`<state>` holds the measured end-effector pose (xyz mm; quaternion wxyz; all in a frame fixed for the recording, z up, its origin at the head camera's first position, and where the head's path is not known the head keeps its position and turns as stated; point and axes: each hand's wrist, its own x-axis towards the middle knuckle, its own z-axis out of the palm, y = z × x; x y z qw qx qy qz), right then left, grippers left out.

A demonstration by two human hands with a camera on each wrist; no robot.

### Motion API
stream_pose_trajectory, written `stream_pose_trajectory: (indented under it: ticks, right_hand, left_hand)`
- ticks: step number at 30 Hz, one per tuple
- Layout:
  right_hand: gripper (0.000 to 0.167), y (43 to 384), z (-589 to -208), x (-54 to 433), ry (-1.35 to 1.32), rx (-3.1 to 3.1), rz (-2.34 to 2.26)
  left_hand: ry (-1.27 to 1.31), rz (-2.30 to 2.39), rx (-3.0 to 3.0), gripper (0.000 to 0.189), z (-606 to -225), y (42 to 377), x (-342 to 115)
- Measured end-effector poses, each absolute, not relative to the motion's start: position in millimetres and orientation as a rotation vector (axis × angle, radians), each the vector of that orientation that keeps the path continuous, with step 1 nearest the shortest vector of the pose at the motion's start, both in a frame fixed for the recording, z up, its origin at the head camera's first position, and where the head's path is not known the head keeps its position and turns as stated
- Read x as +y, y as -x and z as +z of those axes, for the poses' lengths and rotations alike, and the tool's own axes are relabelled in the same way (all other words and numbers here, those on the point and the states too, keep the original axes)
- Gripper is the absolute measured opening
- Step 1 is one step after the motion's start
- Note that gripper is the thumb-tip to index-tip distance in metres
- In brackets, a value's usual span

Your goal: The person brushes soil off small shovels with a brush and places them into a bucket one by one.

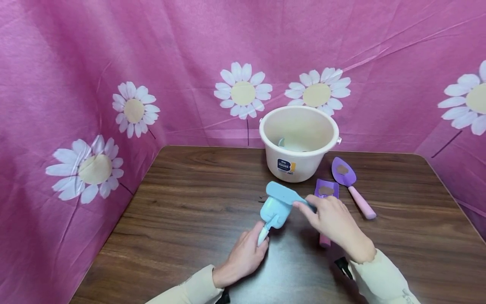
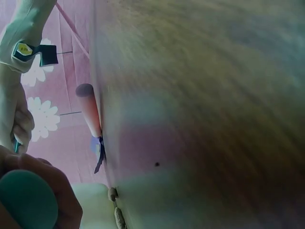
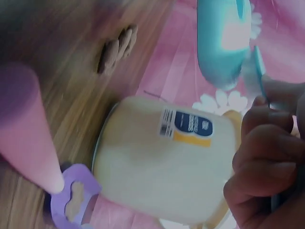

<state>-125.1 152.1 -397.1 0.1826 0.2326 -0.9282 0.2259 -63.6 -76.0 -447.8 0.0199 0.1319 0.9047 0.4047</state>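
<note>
My left hand (image 1: 243, 255) grips the pale handle of a small light blue shovel (image 1: 274, 213), its blade held up over the table. In my right hand (image 1: 336, 219) is a light blue brush (image 1: 282, 192), lying across the far end of the shovel's blade. The right wrist view shows pale bristles (image 3: 250, 71) under the brush's edge, close against the shovel. Its handle is mostly hidden by curled fingers. The left wrist view shows the rounded end of the shovel's handle (image 2: 28, 200) emerging from the left fist.
Behind the hands stands a cream bucket (image 1: 290, 162) with something pale blue inside. A purple square shovel (image 1: 332, 184) lies partly under the right hand, beside a purple trowel (image 1: 346, 179) with a pink handle; both carry brown patches. Small brown lumps (image 3: 116, 50) lie on the wooden table (image 1: 182, 202).
</note>
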Motion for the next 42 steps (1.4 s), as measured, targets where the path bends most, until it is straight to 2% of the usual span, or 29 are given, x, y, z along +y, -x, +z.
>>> stream_pose_trajectory:
  ticks: [9, 18, 26, 42]
  right_hand:
    - [0.044, 129, -398, 164, -0.515, -2.641, 0.669]
    - [0.035, 117, -406, 147, -0.937, -2.558, 0.725]
    - [0.035, 113, -409, 141, -0.992, -2.574, 0.694]
    - [0.041, 135, -415, 163, -0.630, -2.619, 0.664]
  left_hand:
    - [-0.349, 1.361, 2.719, 0.008, -445, 69, -77]
    - [-0.048, 1.698, 2.239, 0.006, -442, 66, -71]
    - [-0.011, 1.750, 2.183, 0.005, -440, 66, -69]
    - [-0.017, 1.738, 2.147, 0.012, -438, 61, -69]
